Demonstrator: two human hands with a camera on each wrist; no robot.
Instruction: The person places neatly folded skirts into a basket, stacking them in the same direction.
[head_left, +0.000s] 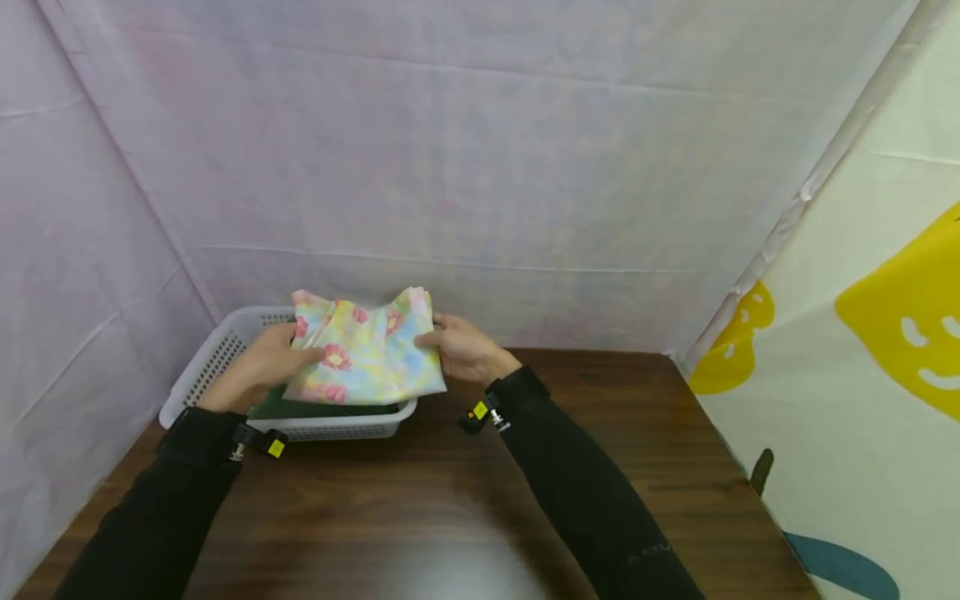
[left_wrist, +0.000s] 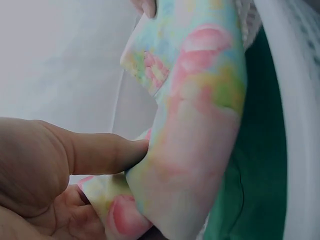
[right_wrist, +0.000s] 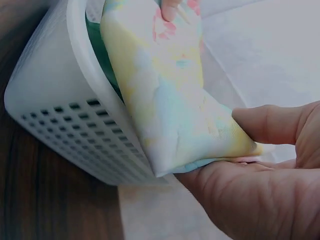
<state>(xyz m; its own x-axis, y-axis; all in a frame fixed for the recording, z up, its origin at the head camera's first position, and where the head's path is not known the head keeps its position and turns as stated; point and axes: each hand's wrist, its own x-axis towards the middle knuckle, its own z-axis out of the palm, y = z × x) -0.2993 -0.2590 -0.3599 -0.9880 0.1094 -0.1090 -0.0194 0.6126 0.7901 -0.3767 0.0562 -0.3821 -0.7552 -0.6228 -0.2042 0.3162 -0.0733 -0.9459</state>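
A folded cloth (head_left: 375, 354) with pink flowers on pastel yellow and blue is held up over a white plastic basket (head_left: 341, 429). My left hand (head_left: 270, 361) grips its left side, thumb on the front; the left wrist view shows that thumb pressing the cloth (left_wrist: 195, 145). At the other end, my right hand (head_left: 468, 346) pinches the cloth's right edge between thumb and fingers, which the right wrist view shows closely. Dark green fabric (head_left: 322, 409) lies in the basket under the cloth, mostly covered by it.
The basket stands at the back left of a brown wooden table (head_left: 450, 500), close to the pale curtain (head_left: 465, 167) behind. On the right hangs a whitish sheet (head_left: 825, 350) with yellow smiling shapes. A small camera is strapped to each wrist.
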